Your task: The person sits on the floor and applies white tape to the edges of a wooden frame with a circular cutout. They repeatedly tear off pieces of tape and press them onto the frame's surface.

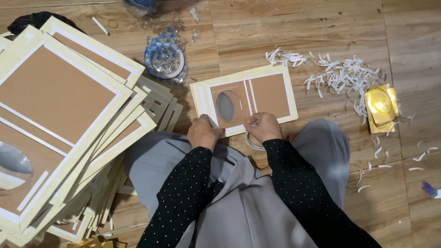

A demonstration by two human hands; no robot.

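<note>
Resting on the wooden floor point(298, 27) just beyond the person's knees, the cream-edged brown card frame point(271, 94) shows white tape strips and an oval window at its left. Left hand point(203, 133) presses its near-left corner with curled fingers; right hand point(262, 126) pinches a tape strip at the near edge. Far left, a clear plastic bag point(165, 57) holds a tape roll.

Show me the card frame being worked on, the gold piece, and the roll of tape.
card frame point(271, 94), head view, brown panel right of the strips
gold piece point(381, 104), head view, embossed middle
roll of tape point(165, 59), head view, top rim
</note>
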